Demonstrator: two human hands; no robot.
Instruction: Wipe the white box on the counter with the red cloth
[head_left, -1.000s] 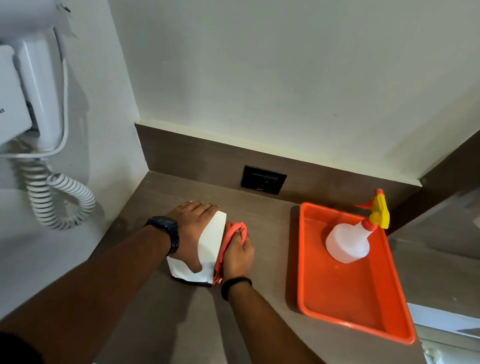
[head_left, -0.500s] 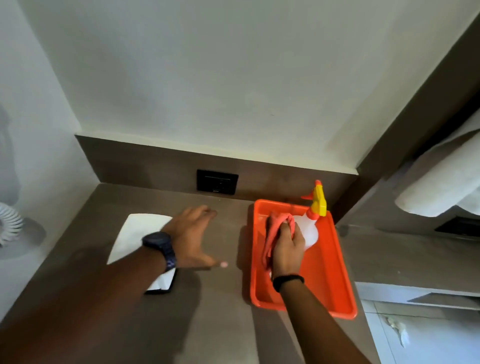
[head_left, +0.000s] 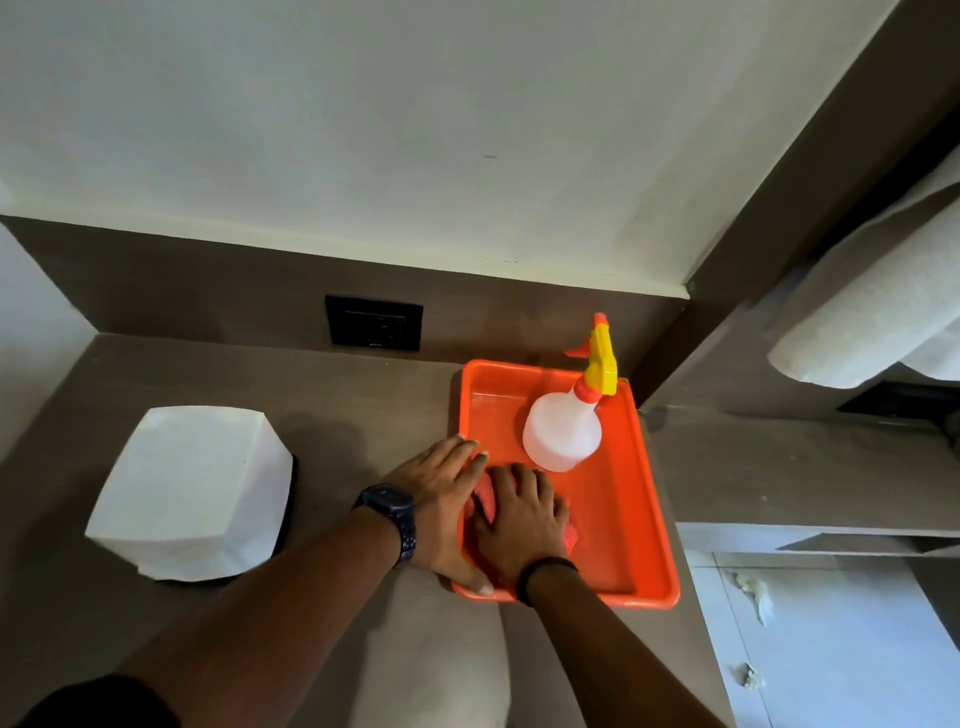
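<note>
At the near left corner of the orange tray (head_left: 647, 519), both hands lay over the red cloth (head_left: 484, 500), which rested inside the tray. Spread flat with its fingers straight, the right hand (head_left: 522, 517) pressed down on top of the cloth, its grip not closed around anything. Beside it, the left hand (head_left: 441, 499) lay open across the tray's left rim, fingers extended and touching the cloth's left edge, thumb resting on the near rim. A dark watch (head_left: 390, 514) sat on the left wrist and a black band (head_left: 545, 571) on the right. Standing upright on the brown surface (head_left: 363, 415), well to the left of the tray and clear of both hands, was the white box (head_left: 192, 488). Upright in the far part of the tray, just beyond the cloth, stood a white spray bottle (head_left: 563, 434) with a yellow trigger head. Set in the backsplash behind was a black wall socket (head_left: 374, 322).
</note>
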